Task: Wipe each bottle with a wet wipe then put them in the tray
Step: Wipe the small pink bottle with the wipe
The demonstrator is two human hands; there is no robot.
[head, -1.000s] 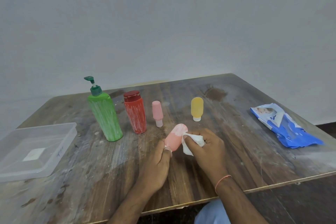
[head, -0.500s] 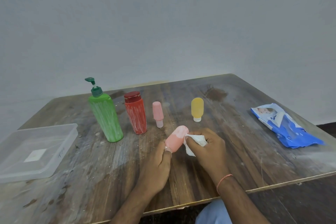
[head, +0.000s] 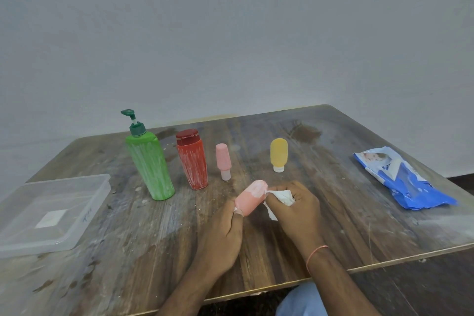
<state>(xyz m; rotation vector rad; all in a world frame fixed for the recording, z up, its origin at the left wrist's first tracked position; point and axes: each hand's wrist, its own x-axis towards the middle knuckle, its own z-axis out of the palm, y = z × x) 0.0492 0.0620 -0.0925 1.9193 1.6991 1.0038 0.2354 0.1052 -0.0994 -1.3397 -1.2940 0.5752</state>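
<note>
Left hand [head: 223,236] grips salmon bottle [head: 250,197] base; right hand [head: 295,209], just beside, pinches wet wipe [head: 280,196] against its side.

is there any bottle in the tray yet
No, the tray holds no bottle; four bottles stand on the table and the left hand holds the pink bottle.
</note>
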